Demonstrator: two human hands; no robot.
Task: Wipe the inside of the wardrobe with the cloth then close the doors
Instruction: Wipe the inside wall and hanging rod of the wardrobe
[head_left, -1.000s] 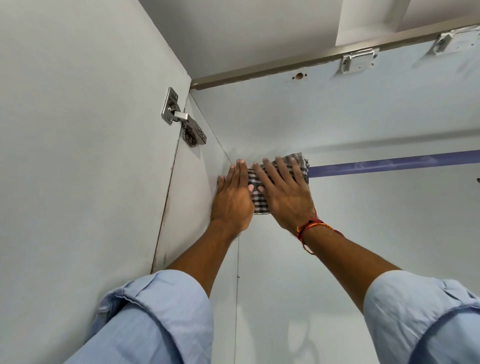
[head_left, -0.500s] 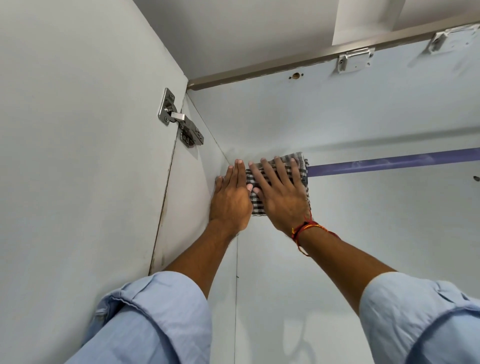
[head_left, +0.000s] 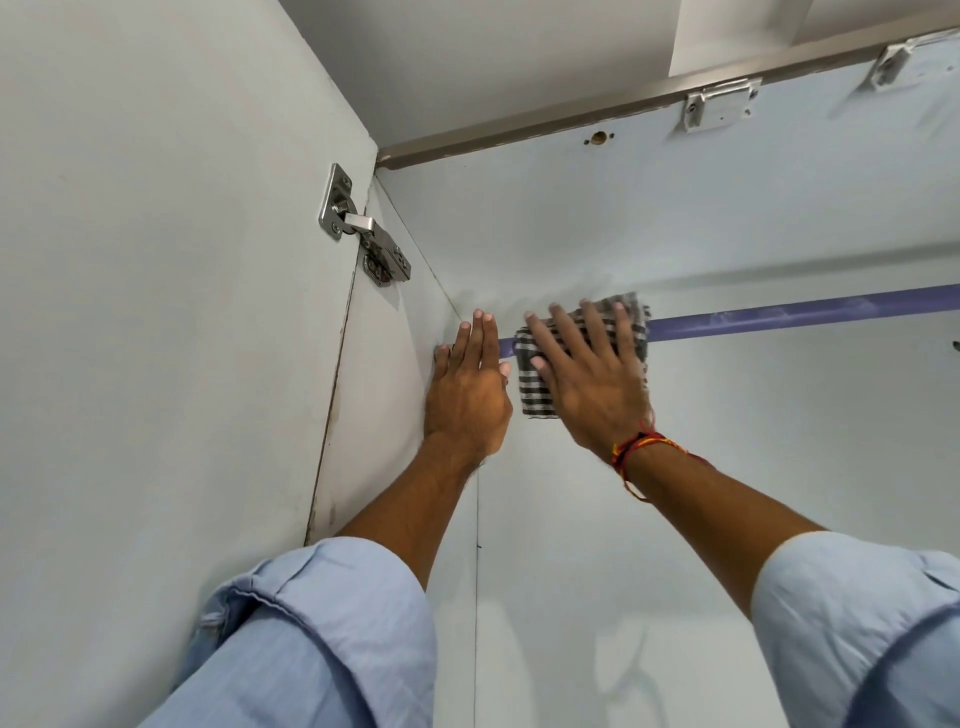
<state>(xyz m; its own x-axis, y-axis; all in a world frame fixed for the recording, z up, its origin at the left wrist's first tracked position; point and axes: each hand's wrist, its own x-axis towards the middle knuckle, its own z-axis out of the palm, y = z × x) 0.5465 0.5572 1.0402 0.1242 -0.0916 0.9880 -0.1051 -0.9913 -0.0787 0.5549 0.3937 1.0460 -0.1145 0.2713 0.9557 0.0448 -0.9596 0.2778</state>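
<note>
I look up into the top left corner of a pale wardrobe. A folded black-and-white checked cloth (head_left: 535, 387) lies flat against the back wall (head_left: 597, 545), pressed there by my right hand (head_left: 587, 384) with fingers spread over it. My left hand (head_left: 465, 395) rests flat and empty in the corner where the left side wall (head_left: 384, 374) meets the back wall, a small gap from the cloth. The open left door (head_left: 156, 312) fills the left of the view.
A metal hinge (head_left: 363, 234) joins the door to the side wall. A purple rod (head_left: 805, 314) runs right from behind the cloth. On the wardrobe's top panel (head_left: 675, 208) sit metal brackets (head_left: 719, 106) near the front rail (head_left: 623, 104).
My right hand has slid the cloth to the right, away from the corner, opening a gap to my left hand. My left hand has stayed in the corner.
</note>
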